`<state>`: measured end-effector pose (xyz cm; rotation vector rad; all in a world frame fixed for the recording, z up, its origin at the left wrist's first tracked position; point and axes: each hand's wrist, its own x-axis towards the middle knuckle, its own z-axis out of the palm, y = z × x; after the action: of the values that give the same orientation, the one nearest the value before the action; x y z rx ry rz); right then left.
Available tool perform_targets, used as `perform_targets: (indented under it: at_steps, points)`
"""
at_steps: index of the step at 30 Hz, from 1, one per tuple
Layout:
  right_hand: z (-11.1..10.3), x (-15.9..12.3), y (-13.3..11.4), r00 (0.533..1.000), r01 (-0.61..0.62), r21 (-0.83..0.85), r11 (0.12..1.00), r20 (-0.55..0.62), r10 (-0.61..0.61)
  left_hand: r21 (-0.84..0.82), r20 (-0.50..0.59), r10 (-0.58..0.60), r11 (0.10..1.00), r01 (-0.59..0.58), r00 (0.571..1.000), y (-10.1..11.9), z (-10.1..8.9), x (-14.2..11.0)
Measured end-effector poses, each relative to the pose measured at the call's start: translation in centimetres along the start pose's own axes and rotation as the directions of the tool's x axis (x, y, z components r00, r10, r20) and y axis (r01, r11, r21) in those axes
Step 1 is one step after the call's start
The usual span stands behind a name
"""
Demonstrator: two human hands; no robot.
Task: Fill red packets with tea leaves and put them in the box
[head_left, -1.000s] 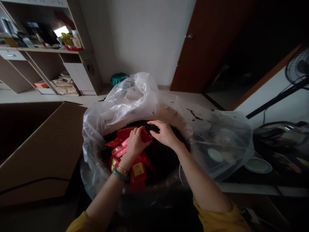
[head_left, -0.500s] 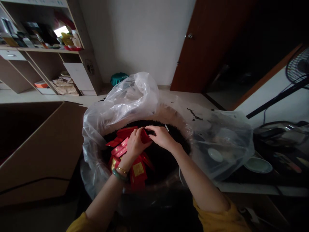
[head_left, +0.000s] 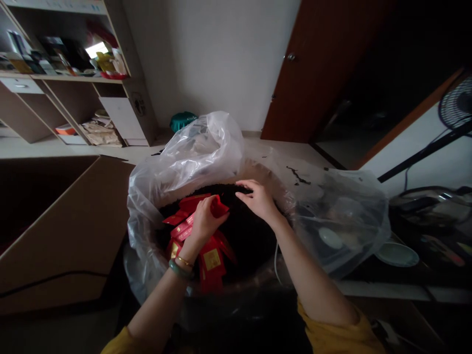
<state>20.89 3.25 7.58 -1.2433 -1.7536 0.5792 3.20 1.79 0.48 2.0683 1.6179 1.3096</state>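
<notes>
My left hand is closed around a small red packet, whose mouth gapes toward the right. To the right of it, my right hand hovers over dark loose material that looks like dried tea leaves; its fingers are parted and nothing shows between them. Several more red packets with gold and pink labels lie on the dark material under and left of my left hand. All of this sits inside a wide round container lined with a clear plastic bag, its edge folded outward.
An open cardboard box stands at the left. On the right, clear plastic spreads near a pale green dish on a dark surface. Farther back are a shelf unit, a brown door and a fan.
My right hand has drawn away from the red packet, up and to the right, and its fingers have parted. My left hand keeps its hold, with the packet's mouth now more visible.
</notes>
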Motion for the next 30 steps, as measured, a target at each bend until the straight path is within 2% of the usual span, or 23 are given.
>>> perform_targets:
  at_steps: [3,5,8,11,15,19,21,23,26,28,30]
  points:
    - [0.7,-0.3,-0.2,0.989,0.058,0.051,0.997,0.134,-0.065,-0.029,-0.001,0.018,0.999,-0.018,1.000,0.1,0.0,0.0]
    - [1.4,-0.5,-0.2,0.982,0.075,0.045,0.996,0.172,-0.082,-0.048,0.010,0.038,0.998,-0.037,0.999,0.2,0.2,-0.1]
    - [1.9,-0.7,-0.2,0.995,0.056,0.023,0.998,0.083,-0.057,-0.075,0.001,0.058,0.995,-0.058,0.998,0.1,0.3,-0.2]
    - [1.6,-0.6,-0.5,0.999,0.028,0.097,0.995,-0.035,-0.025,-0.098,-0.019,0.067,0.993,-0.069,0.998,-0.1,0.3,-0.3]
    - [0.6,-0.3,-1.2,0.992,0.003,0.230,0.973,-0.124,0.026,-0.124,-0.035,0.092,0.988,-0.095,0.995,-0.3,0.2,-0.7]
    - [0.0,0.0,-0.7,0.972,-0.006,0.233,0.972,-0.225,0.060,-0.159,-0.052,0.096,0.982,-0.103,0.994,-0.4,-0.1,-0.8]
    - [-0.3,0.1,-0.5,0.983,0.025,0.153,0.988,-0.185,0.004,-0.200,-0.044,0.077,0.976,-0.084,0.996,-0.4,-0.2,-0.7]
    - [-0.5,0.0,-0.7,0.987,0.149,0.030,0.988,-0.063,-0.147,-0.266,-0.021,0.047,0.963,-0.051,0.999,-0.4,-0.3,-0.4]
    - [-0.6,-0.3,-1.4,0.924,0.369,-0.091,0.925,0.139,-0.355,-0.381,0.065,-0.007,0.924,0.031,0.998,-0.5,-0.3,0.0]
    - [-0.4,-0.6,-1.7,0.899,0.415,-0.140,0.899,0.218,-0.381,-0.426,0.131,-0.043,0.900,0.095,0.990,-0.4,-0.3,0.2]
    - [-0.1,-0.7,-1.8,0.900,0.399,-0.174,0.900,0.261,-0.349,-0.426,0.175,-0.075,0.893,0.144,0.982,-0.3,-0.3,0.3]
